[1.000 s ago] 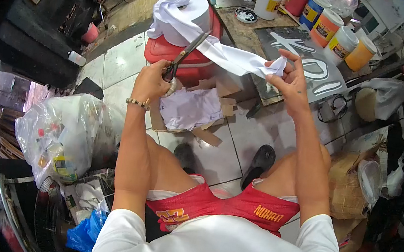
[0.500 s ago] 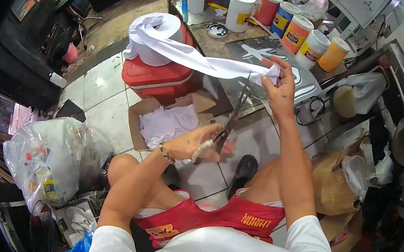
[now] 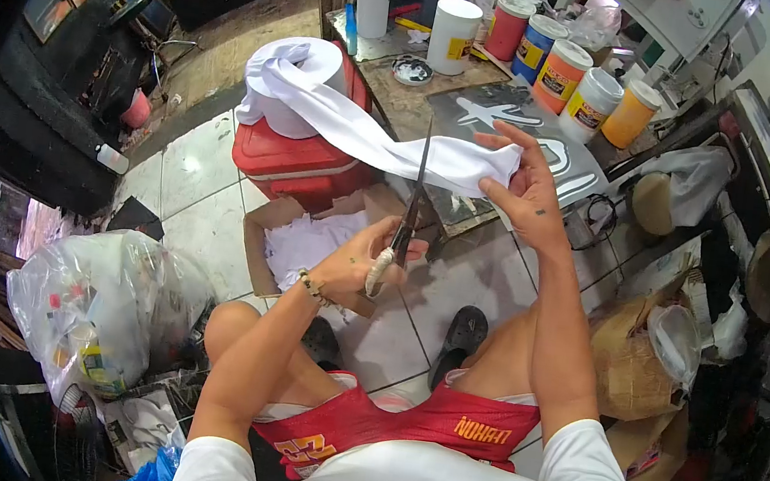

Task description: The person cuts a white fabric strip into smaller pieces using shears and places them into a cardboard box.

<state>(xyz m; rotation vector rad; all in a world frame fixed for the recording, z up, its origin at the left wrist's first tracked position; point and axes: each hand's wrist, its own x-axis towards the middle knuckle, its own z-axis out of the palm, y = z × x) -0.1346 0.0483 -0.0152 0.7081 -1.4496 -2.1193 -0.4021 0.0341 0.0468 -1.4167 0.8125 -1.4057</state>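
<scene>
My left hand (image 3: 372, 256) is closed around the wrapped handles of long dark scissors (image 3: 412, 208). Their blades point up and look nearly together, crossing the white fabric strip (image 3: 359, 139); whether one blade lies behind it I cannot tell. The strip's free end is pinched between thumb and fingers of my right hand (image 3: 533, 193). From there the strip runs left to a big white roll (image 3: 301, 103), which rests on a red cooler box (image 3: 303, 169). Below the scissors, a cardboard box (image 3: 260, 250) holds white cloth pieces (image 3: 313, 247).
A low table (image 3: 388, 89) bears several paint jars (image 3: 560, 78), a white bottle (image 3: 371, 1) and a dark board with white lettering (image 3: 583, 173). At left stands a clear plastic bag (image 3: 112, 304) of containers. Cardboard (image 3: 633, 354) is stacked at right.
The scissors have swung more upright, their blades shifting left along the strip. My right hand has lowered slightly, and the strip's end now hangs wider and lower.
</scene>
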